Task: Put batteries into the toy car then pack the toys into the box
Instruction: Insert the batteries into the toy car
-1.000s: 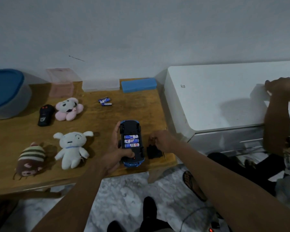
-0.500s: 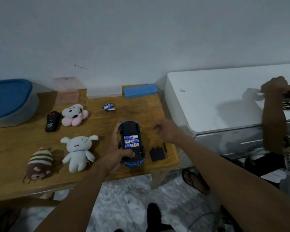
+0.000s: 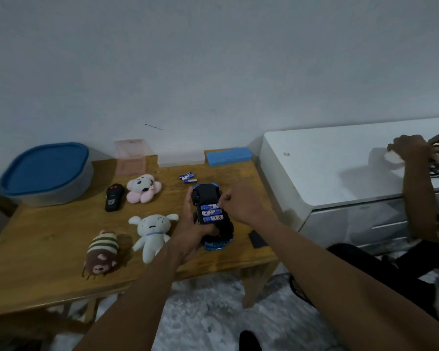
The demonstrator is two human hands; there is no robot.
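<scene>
White chest [image 3: 327, 171] beside wooden table [image 3: 48, 236]

the table [image 3: 48, 236] is varnished wood with a dull sheen and visible grain, and the white plush dog [image 3: 151, 230], the pink flower plush [image 3: 142, 190] and the brown striped plush [image 3: 102, 250] on it are soft fuzzy cloth. the toy car [image 3: 207, 195] shows a matt black plastic underside with a glossy blue shell at its rim, its batteries [image 3: 211, 213] wear shiny printed wrappers, and the remote [image 3: 114, 198] is smooth black plastic. the cabinet [image 3: 327, 171] alongside is smooth glossy white, the tub [image 3: 61, 193] matt grey plastic.
</scene>
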